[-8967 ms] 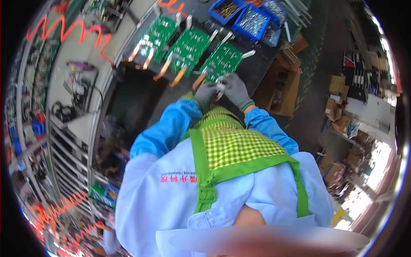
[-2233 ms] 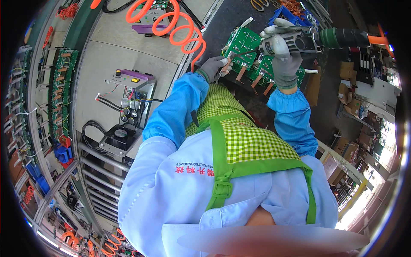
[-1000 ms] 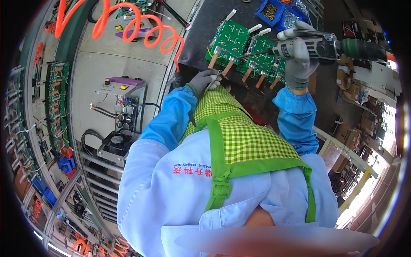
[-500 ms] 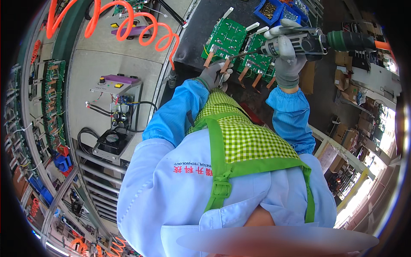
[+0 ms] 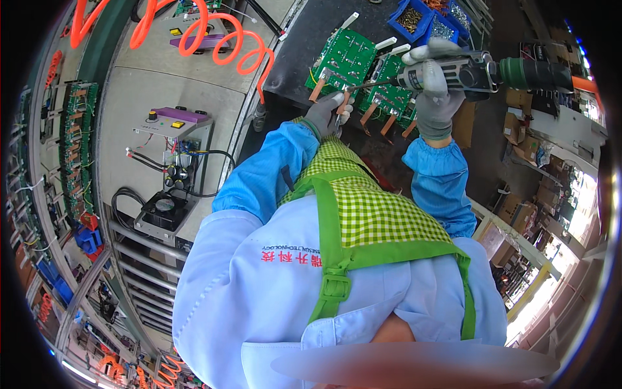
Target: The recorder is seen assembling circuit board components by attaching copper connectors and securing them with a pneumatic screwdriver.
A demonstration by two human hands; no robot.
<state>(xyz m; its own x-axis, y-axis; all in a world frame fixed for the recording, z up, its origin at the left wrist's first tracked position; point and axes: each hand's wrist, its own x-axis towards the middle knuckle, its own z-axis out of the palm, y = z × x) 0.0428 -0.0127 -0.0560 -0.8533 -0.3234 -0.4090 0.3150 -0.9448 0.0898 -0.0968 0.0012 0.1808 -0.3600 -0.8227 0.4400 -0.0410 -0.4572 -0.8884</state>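
My gloved right hand [image 5: 433,87] is wrapped around a grey power screwdriver [image 5: 476,70], lying nearly level. Its long thin bit [image 5: 372,83] points left and reaches the top of a copper strip [image 5: 344,102] at the front edge of a green circuit board [image 5: 345,58]. Around the lower part of that strip, my gloved left hand [image 5: 322,117] is closed. A bit of silver metal shows below those fingers, too small to name. A second green circuit board [image 5: 392,81], with several copper strips along its front edge, lies partly under the screwdriver.
Blue bins [image 5: 411,21] of small fasteners stand at the back of the dark work surface [image 5: 288,71]. A coiled orange hose [image 5: 227,52] hangs at upper left. An open electronic unit [image 5: 172,162] sits on the grey bench at left. Cardboard boxes [image 5: 515,123] are at right.
Both hands keep nearly the same place and grip. The screwdriver's rear end has shifted slightly right and down, and the view has moved a little.
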